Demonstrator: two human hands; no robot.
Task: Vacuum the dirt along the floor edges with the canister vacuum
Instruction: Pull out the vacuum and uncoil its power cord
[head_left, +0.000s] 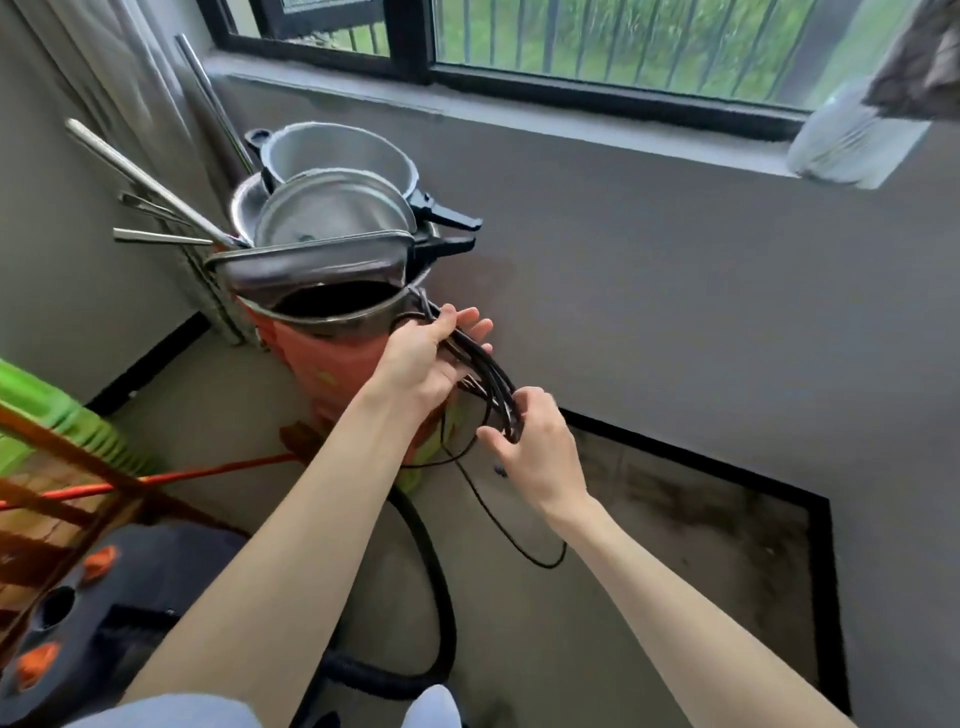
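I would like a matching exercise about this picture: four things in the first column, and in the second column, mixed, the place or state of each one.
Things:
1. black cable bundle
2. metal pots
3. black hose
4. plastic bottle

Places or states:
A. lying on the window sill
B. held in the left hand and the right hand
C. curving across the floor
D. stacked on top of the orange container

Pairs: 1-B, 2-D, 3-C, 4-A

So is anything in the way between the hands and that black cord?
No, nothing is. The left hand already holds the bundled black cord near its top, and the right hand pinches its lower end. One loose strand trails down onto the floor.
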